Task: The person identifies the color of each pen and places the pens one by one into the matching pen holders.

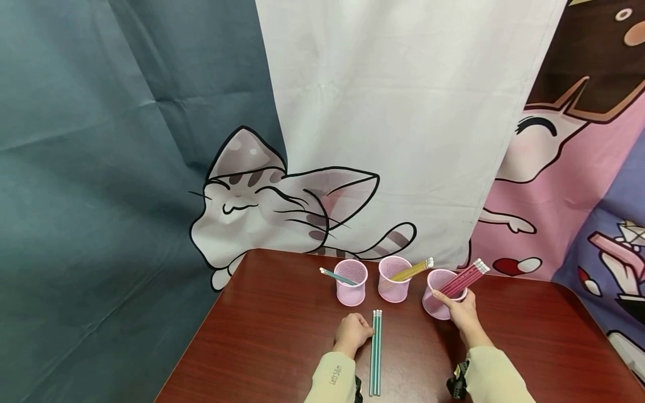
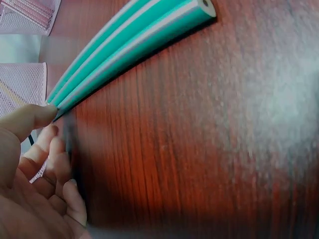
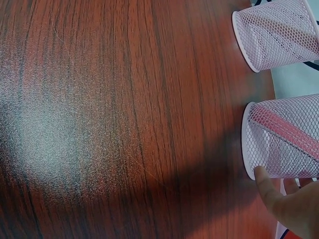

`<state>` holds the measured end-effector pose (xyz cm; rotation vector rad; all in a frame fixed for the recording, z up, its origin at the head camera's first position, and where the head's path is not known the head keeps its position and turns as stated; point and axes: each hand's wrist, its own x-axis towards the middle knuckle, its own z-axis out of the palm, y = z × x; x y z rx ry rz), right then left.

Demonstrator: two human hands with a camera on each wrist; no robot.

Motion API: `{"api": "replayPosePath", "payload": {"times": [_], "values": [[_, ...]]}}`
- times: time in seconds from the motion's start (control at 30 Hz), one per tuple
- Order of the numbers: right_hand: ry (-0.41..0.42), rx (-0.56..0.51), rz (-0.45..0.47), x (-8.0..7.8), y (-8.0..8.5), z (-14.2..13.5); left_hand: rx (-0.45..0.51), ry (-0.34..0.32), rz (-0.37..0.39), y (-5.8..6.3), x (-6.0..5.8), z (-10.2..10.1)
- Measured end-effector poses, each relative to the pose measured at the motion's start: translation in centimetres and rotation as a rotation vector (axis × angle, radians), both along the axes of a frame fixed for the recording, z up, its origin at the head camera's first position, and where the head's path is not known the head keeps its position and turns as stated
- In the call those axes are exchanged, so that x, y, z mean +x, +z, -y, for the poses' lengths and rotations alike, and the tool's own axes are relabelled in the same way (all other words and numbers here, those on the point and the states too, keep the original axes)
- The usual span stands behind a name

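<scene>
Three teal pencils [image 1: 375, 358] lie side by side on the table, their white eraser ends pointing away from me. My left hand [image 1: 353, 333] is at their left side near the far end. In the left wrist view its thumb touches the pencils, while the other fingers are loosely bent, apart from the thumb. My right hand [image 1: 464, 313] holds a pink mesh pencil cup [image 1: 434, 305] by its near right side, the thumb across the front. Several dark pink pencils [image 1: 461, 280] lean rightward out of that cup. Part of the right fingers is hidden behind it.
Left of the held cup stands a pink mesh cup [image 1: 395, 291] with yellow pencils [image 1: 410, 271]. Further left, another mesh cup [image 1: 351, 294] holds a teal pencil [image 1: 336, 276] leaning left. A printed curtain [image 1: 403, 112] hangs behind the brown table [image 1: 252, 336].
</scene>
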<state>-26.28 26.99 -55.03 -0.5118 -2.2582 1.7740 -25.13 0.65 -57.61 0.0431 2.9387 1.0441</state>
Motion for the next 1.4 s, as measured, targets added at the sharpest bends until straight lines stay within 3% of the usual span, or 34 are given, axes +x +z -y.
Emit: {"api": "replayPosePath", "payload": {"times": [0.1, 0.2, 0.3, 0.37, 0.57, 0.8, 1.0, 1.4], "values": [[0.001, 0.008, 0.004, -0.4, -1.0, -0.6, -0.071, -0.028, -0.003, 0.1, -0.1, -0.1], [0.004, 0.007, 0.020, -1.7, -3.2, -1.9, -0.133, -0.046, 0.019, 0.4, -0.2, -0.2], [-0.015, -0.026, 0.031, -3.0, -5.5, -3.0, -0.158, -0.047, 0.048, 0.8, -0.1, -0.3], [-0.021, -0.048, 0.032, -3.4, -6.1, -3.3, -0.175, -0.045, 0.058, 1.0, -0.1, -0.4], [-0.029, -0.098, 0.011, -3.2, -5.6, -2.9, -0.253, -0.043, 0.081, 1.6, 0.1, -1.0], [-0.054, -0.119, -0.053, -3.4, -5.8, -2.7, -0.323, -0.035, 0.052, 0.8, 0.0, -1.5], [-0.063, -0.102, -0.070, -3.8, -6.7, -3.0, -0.295, -0.025, 0.034, 0.7, 0.1, -1.4], [-0.037, -0.062, -0.029, -3.3, -6.2, -2.9, -0.201, -0.013, 0.050, 1.0, -0.1, -0.7]]}}
